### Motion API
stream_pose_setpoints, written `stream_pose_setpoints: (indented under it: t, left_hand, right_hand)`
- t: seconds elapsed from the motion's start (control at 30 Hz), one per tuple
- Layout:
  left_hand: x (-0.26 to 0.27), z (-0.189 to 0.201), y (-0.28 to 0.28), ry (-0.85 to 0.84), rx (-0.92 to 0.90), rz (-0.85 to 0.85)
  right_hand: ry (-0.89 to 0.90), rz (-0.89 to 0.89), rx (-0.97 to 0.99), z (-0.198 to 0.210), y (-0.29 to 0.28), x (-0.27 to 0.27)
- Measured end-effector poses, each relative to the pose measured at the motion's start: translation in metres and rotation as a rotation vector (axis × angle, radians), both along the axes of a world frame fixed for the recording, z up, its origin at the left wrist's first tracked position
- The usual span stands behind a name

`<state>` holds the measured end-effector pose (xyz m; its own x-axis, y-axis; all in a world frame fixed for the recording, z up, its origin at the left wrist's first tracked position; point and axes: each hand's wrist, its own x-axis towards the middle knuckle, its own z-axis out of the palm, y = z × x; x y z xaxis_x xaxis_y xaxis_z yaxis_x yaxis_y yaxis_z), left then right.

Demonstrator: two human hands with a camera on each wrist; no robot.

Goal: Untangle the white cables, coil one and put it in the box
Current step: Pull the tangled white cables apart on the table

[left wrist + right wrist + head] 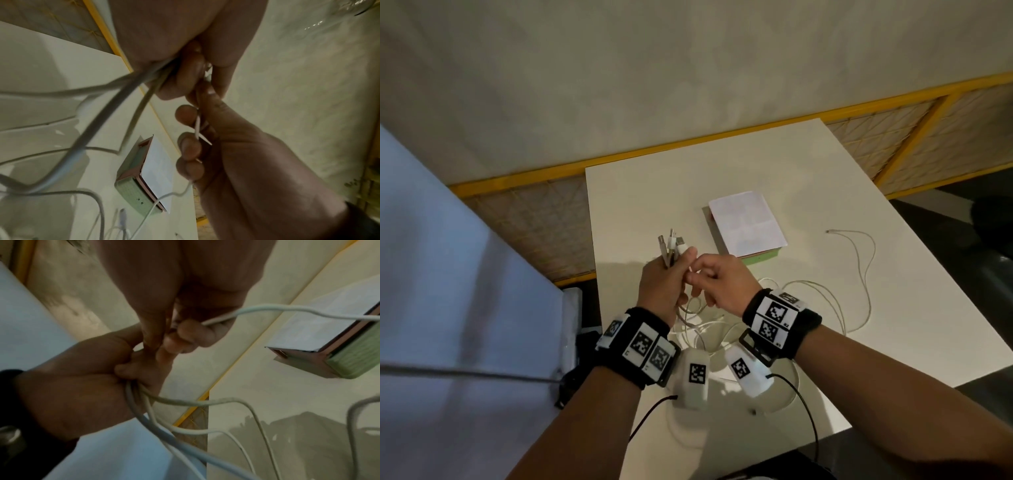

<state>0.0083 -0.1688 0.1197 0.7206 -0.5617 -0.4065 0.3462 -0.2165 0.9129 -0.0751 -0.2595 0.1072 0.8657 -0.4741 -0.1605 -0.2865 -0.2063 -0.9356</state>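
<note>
Above the white table (808, 171), my left hand (666, 279) grips a bundle of white cables (671, 245), and their USB plugs stick up past its fingers. The bundle's strands (156, 402) hang below that fist and trail into loose loops (722, 329) on the table. Touching it on the right, my right hand (714, 279) curls around one thin white cable (197, 125), which leads away toward the box (267, 308). The box (748, 226) lies just beyond both hands, green-sided, with a white sheet on top.
A thin white cable (861, 270) snakes over the right half of the table, its plug end near the box. A yellow-framed mesh barrier (928, 137) runs behind the table. A pale blue surface (448, 274) stands close on the left. Black wires trail from the wrist cameras.
</note>
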Motion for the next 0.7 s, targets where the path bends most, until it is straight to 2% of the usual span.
stream_pose_setpoints:
  t: [0.17,0.23,0.33,0.4,0.6,0.7]
  left_hand:
    - [-0.004,-0.005,0.001,-0.094,0.030,0.007]
    - [-0.002,-0.004,0.003,-0.029,-0.023,0.078]
    - [0.009,0.003,0.008,0.198,-0.213,0.218]
    - [0.018,0.006,0.011,0.303,-0.325,0.303]
    - [0.035,0.016,0.015,0.307,-0.420,0.460]
    - [0.029,0.023,0.010,0.321,-0.444,0.444]
  right_hand:
    - [0.022,0.031,-0.029,-0.004,-0.001,-0.008]
    - [0.093,0.070,-0.130,-0.013,-0.004,-0.017]
    - [0.251,0.095,-0.301,-0.033,-0.017,-0.038]
    - [0.307,0.085,-0.324,-0.042,-0.027,-0.054]
    - [0.358,0.055,-0.334,-0.053,-0.043,-0.079]
    - [0.283,0.032,-0.317,-0.041,-0.042,-0.070]
